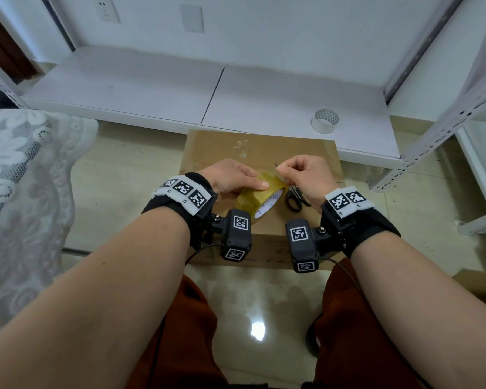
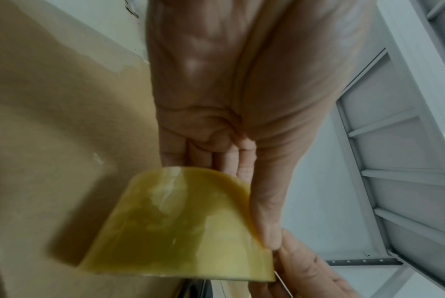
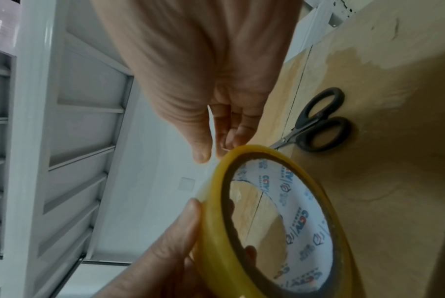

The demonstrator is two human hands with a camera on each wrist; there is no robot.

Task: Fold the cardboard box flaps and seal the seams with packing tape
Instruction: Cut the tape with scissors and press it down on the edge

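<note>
A: Where's everything relative to the cardboard box (image 1: pixel 261 153)?

B: Flaps look folded flat. Above its top, the left hand (image 1: pixel 230 178) grips the yellow tape roll (image 1: pixel 260 197); the right hand (image 1: pixel 306 175) pinches at the roll's rim, probably hunting the tape end.

A: Handling?

B: Light, stiff roll, likely slippery film; hold it by the core. Scissors (image 1: pixel 295 199) lie just beside it, near the box's right edge. Clear tape (image 1: pixel 325 121) sits beyond the box.

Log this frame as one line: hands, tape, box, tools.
left hand: holds yellow tape roll | right hand: picks at roll's edge | box: flaps closed | scissors: on box | clear tape roll: on shelf
</note>
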